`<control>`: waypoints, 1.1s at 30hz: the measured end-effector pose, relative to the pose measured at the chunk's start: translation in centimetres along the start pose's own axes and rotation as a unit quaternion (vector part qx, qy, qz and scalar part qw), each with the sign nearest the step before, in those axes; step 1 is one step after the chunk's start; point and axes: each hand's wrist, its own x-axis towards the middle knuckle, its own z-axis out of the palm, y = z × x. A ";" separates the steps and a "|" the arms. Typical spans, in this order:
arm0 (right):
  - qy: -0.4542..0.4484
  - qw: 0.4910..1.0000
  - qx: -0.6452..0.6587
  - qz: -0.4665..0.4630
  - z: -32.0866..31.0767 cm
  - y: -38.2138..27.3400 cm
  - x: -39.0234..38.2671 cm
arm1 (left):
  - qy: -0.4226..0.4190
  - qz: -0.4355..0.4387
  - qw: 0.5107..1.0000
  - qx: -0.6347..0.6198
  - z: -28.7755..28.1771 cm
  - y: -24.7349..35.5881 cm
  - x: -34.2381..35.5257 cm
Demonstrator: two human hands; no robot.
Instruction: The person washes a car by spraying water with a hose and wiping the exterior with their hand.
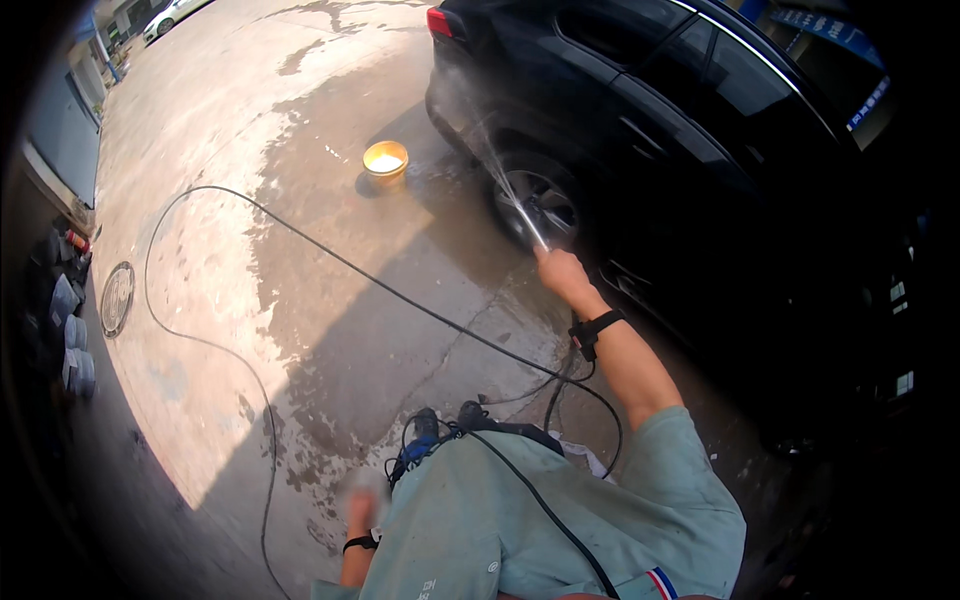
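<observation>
My right hand (565, 275) reaches out ahead and is closed around a pressure washer wand (529, 222). A fan of water leaves the wand's tip and strikes the black car (640, 105) around its rear wheel arch. Just beyond the wand is the car's rear wheel (556, 205). My left hand (362, 508) hangs low beside my body, smeared by motion, so its fingers cannot be made out. A dark hose (385, 285) loops over the ground and runs back below my right forearm.
A yellow bucket (386, 177) with whitish contents stands on wet concrete behind the car. To the left lie a round manhole cover (117, 299) and several bundled items (75, 345) along the edge. A white car (172, 17) is parked far off.
</observation>
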 end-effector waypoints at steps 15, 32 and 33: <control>-0.076 0.997 -0.003 0.030 0.9 0.9 -3.4 | -0.105 -0.115 0.975 -0.156 -6.3 0.9 2.0; -0.021 0.992 0.094 0.083 -0.7 1.6 -6.6 | -0.202 -0.447 0.830 -0.265 -13.9 3.8 8.8; -0.008 0.990 0.099 0.101 -1.1 2.3 -7.1 | -0.204 -0.441 0.834 -0.262 -13.7 3.8 8.7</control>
